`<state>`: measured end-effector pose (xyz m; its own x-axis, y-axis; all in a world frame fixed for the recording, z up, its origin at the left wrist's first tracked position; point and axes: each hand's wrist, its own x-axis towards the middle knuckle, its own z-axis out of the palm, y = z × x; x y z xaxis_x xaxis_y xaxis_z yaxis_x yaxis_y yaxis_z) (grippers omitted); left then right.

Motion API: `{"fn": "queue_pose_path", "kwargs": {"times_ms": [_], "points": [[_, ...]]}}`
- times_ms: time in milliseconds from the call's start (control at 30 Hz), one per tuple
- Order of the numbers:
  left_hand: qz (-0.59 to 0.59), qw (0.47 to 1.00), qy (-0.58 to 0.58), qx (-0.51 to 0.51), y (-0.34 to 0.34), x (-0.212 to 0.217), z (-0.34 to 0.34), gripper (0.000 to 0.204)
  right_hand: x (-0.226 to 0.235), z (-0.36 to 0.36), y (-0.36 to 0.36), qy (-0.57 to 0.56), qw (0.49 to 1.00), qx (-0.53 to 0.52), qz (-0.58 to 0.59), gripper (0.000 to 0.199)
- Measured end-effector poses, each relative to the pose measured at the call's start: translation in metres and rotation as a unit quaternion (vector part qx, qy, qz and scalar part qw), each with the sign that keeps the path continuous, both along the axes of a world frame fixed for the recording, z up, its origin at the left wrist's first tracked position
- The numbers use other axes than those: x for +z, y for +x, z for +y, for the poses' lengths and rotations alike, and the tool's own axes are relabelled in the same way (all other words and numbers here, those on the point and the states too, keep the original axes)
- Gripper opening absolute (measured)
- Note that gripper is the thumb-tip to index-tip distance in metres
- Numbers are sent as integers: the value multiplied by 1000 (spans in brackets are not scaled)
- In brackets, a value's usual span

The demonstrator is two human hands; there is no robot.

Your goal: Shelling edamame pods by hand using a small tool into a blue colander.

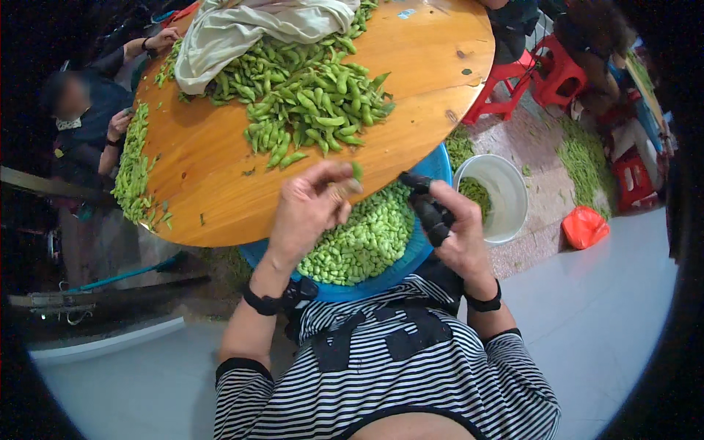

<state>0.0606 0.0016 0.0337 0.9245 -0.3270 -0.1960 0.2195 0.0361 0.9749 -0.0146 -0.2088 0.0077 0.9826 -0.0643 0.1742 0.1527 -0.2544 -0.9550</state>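
Note:
My left hand (pixel 312 209) pinches a green bean pod (pixel 356 171) at its fingertips, just over the edge of the round wooden table (pixel 213 198). My right hand (pixel 451 227), with black covers on the thumb and forefinger, hovers close beside it and holds nothing that I can make out. Both hands are above a blue basin (pixel 433 167) on my lap, filled with shelled green beans (pixel 367 238). A heap of unshelled pods (pixel 308 103) lies on the table just beyond my hands.
A pale cloth sack (pixel 249 29) lies on the pods at the table's far side. Another person (pixel 88 125) sits at the left by a second pod pile (pixel 133 169). A white bucket (pixel 502 194), red stools (pixel 539 73) and an orange bag (pixel 584 226) stand at the right.

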Motion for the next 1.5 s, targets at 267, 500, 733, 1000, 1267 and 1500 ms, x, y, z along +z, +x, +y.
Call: {"fn": "queue_pose_path", "kwargs": {"times_ms": [267,500,733,1000,1267,1500], "points": [[-117,991,64,-9,-36,-22,-15,7,2,15,-3,208,968,85,111,27],[-276,947,164,28,-44,-30,-18,8,-1,16,-2,230,959,84,144,20],[-87,996,-5,21,-56,-40,-21,15,-12,10,0,321,922,138,168,12],[163,945,-258,-117,-46,-44,-10,37,-13,4,-5,410,867,182,218,8],[-239,948,193,-84,-48,-41,-20,23,-7,13,-10,-29,995,87,34,16],[34,981,128,-140,-45,-34,-9,29,-25,21,-13,-49,998,26,-12,28]]}}
